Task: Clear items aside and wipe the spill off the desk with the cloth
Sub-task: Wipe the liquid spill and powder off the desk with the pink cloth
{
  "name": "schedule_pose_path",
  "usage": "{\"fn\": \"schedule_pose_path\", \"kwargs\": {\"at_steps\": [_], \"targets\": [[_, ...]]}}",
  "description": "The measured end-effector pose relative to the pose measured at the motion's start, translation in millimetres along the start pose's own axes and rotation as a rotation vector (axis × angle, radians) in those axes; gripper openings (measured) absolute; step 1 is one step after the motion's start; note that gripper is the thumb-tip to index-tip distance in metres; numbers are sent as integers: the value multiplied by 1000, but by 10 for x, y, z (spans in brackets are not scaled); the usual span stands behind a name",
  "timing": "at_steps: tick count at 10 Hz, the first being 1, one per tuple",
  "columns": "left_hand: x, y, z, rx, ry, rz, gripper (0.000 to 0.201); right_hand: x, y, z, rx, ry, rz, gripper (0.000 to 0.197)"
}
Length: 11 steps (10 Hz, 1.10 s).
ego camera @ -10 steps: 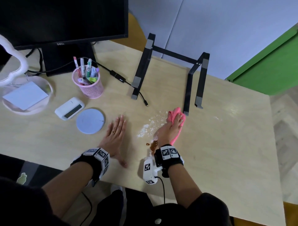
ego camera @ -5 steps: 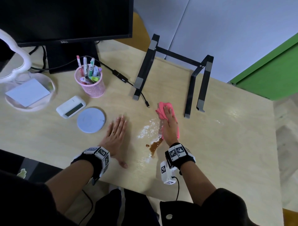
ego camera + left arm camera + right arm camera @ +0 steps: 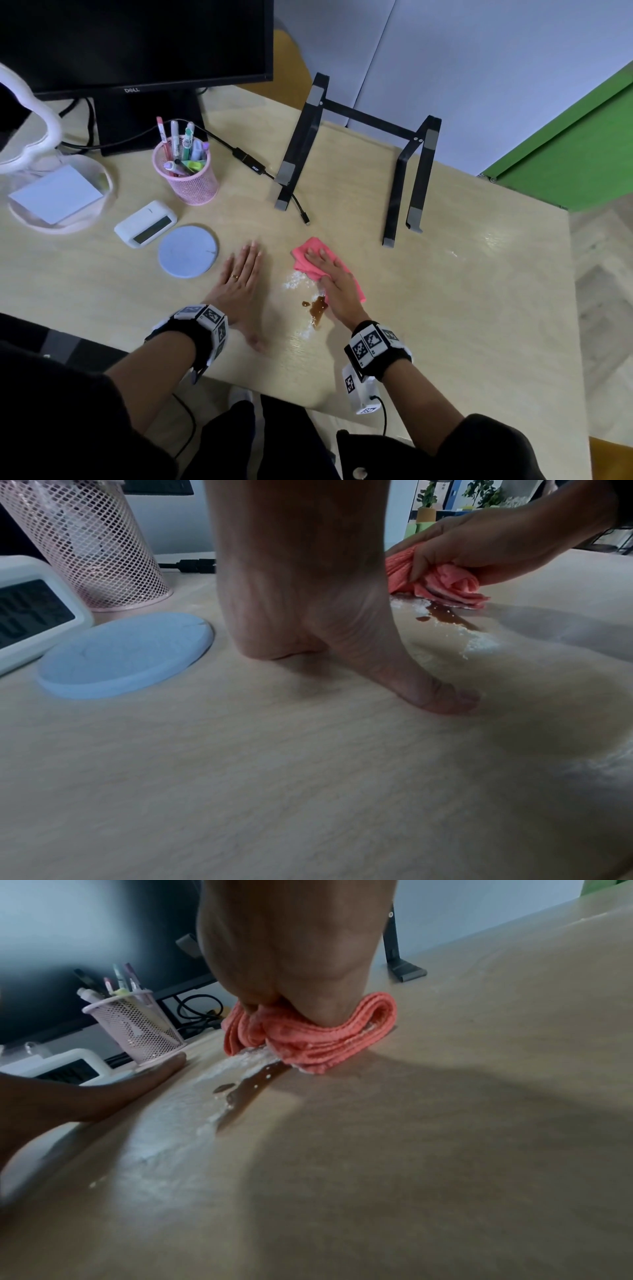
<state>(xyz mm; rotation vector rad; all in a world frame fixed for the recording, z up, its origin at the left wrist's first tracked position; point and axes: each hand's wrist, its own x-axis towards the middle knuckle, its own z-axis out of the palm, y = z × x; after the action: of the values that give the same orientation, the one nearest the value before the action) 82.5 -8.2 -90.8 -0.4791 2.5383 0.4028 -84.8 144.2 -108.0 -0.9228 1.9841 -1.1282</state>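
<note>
A folded pink cloth (image 3: 308,248) lies on the desk over the far part of the spill. My right hand (image 3: 329,274) presses down on it, fingers laid over the top and the thumb pinching a bunched fold (image 3: 452,585). A brown liquid streak (image 3: 317,306) runs out from under the cloth's near edge, with white powder (image 3: 293,279) beside it; both show close up (image 3: 253,1088) below the cloth (image 3: 325,1045). My left hand (image 3: 239,274) lies flat on the desk just left of the spill, fingers straight, holding nothing.
Left of my left hand sit a blue round coaster (image 3: 187,251), a white digital clock (image 3: 145,224) and a pink mesh pen cup (image 3: 186,174). A black laptop stand (image 3: 359,157) and a cable (image 3: 270,174) stand behind the spill. A monitor (image 3: 137,41) is at back left.
My right hand has swept the cloth leftward from beside the stand's foot onto the white powder, and less powder shows. The left hand has stayed put.
</note>
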Motion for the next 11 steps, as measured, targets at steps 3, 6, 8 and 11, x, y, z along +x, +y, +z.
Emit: {"fn": "schedule_pose_path", "kwargs": {"at_steps": [3, 6, 8, 11], "targets": [[31, -116, 137, -34, 37, -7, 168, -87, -254, -73, 434, 52, 89, 34], [49, -84, 164, 23, 10, -2, 165, 242, -186, 16, 99, 132, -44, 41], [26, -12, 91, -38, 20, 35, 172, 134, -157, 159, -58, 89, -32, 43], [-21, 135, -42, 90, -8, -61, 177, -38, -94, 295, -139, -103, -144, 45]]}}
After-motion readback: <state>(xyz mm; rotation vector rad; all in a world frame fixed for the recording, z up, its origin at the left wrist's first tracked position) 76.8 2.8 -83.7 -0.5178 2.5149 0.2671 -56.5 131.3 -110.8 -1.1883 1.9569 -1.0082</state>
